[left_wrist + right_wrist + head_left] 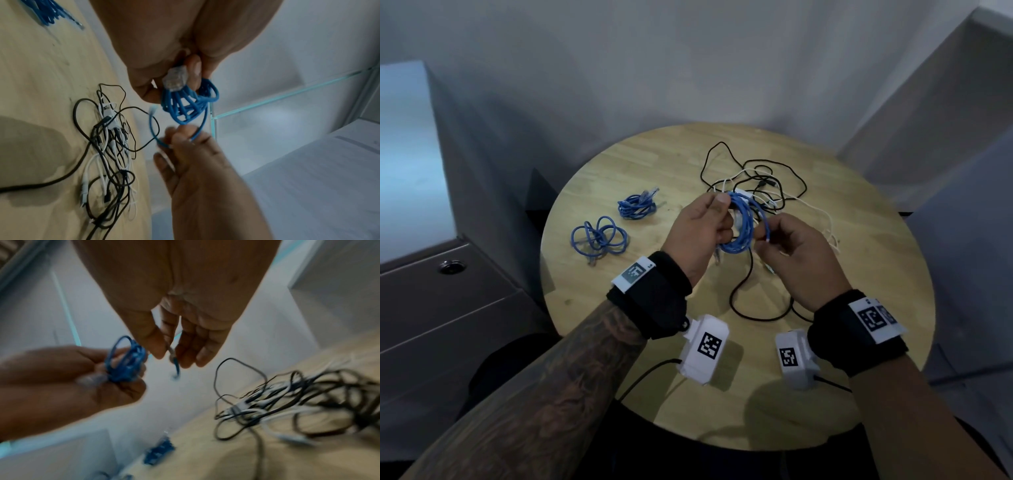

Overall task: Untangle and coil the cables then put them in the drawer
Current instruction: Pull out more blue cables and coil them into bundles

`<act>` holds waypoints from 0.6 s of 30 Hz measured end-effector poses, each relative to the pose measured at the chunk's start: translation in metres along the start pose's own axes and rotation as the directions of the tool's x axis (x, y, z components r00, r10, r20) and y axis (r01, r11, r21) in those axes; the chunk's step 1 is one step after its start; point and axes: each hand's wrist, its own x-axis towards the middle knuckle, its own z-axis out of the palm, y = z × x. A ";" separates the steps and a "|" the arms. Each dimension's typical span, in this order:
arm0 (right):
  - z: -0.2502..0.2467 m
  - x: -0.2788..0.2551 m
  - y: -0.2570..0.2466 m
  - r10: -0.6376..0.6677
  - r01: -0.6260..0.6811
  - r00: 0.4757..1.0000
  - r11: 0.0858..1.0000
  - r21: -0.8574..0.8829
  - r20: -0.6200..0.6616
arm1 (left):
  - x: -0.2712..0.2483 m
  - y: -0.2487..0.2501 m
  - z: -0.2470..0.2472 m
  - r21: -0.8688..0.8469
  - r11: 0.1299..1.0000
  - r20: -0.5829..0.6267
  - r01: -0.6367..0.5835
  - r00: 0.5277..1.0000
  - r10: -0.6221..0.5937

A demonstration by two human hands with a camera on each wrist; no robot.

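Lying under both hands' grip on the blue coil (739, 226), seemingly snarled black-and-white cables (760, 192) crowd the table (640, 164)

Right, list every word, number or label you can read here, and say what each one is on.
No readable words or numbers in any view.
Black-and-white square marker tags on the white wrist camera housings and the black wristbands: coded patterns only, no text.
Clear plug on the blue coiled cable: no print visible.

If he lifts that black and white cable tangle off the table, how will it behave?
The black and white tangle would probably come up as one floppy clump, since its strands cross each other. Loose loops and ends likely dangle and drag on the table. It looks light; thin cords.
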 end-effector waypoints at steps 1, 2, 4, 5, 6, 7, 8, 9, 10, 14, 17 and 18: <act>-0.001 0.001 0.005 -0.005 0.002 0.999 0.997 -0.080 -0.033 | 0.001 0.001 -0.001 -0.008 1.000 -0.001 0.004 1.000 -0.004; -0.002 0.003 0.009 0.000 -0.009 0.997 0.993 -0.118 -0.073 | 0.002 0.001 -0.002 -0.011 1.000 -0.001 0.013 1.000 -0.013; -0.004 0.006 0.012 0.046 -0.056 0.988 0.997 -0.061 -0.150 | 0.002 0.000 -0.004 -0.010 0.999 0.003 0.039 0.999 -0.039; -0.005 0.008 0.011 0.075 -0.072 0.982 0.997 0.021 -0.174 | 0.003 0.000 -0.006 -0.008 0.998 0.004 0.055 0.998 -0.055; -0.006 0.008 0.008 0.091 -0.075 0.978 0.993 0.093 -0.188 | 0.004 0.000 -0.007 -0.006 0.997 0.008 0.073 0.997 -0.073; -0.007 0.009 0.005 0.093 -0.066 0.976 0.988 0.142 -0.196 | 0.005 0.002 -0.009 -0.006 0.996 0.015 0.090 0.996 -0.090; -0.008 0.009 0.003 0.088 -0.055 0.976 0.985 0.165 -0.199 | 0.006 0.004 -0.010 -0.008 0.995 0.024 0.102 0.995 -0.102; -0.008 0.009 0.002 0.080 -0.045 0.976 0.984 0.170 -0.202 | 0.006 0.006 -0.011 -0.014 0.994 0.036 0.112 0.993 -0.111; -0.009 0.009 0.001 0.072 -0.037 0.976 0.984 0.172 -0.206 | 0.006 0.008 -0.012 -0.024 0.992 0.050 0.123 0.991 -0.122; -0.014 0.012 0.003 0.053 -0.007 0.968 0.982 0.187 -0.244 | 0.003 0.014 -0.015 -0.073 0.965 0.170 0.253 0.956 -0.238; -0.015 0.011 0.003 0.083 -0.015 0.963 0.965 0.261 -0.255 | 0.001 0.013 -0.017 -0.123 0.913 0.351 0.388 0.878 -0.326; -0.013 0.010 0.002 0.102 -0.025 0.964 0.954 0.297 -0.246 | 0.002 0.010 -0.016 -0.135 0.903 0.370 0.407 0.867 -0.335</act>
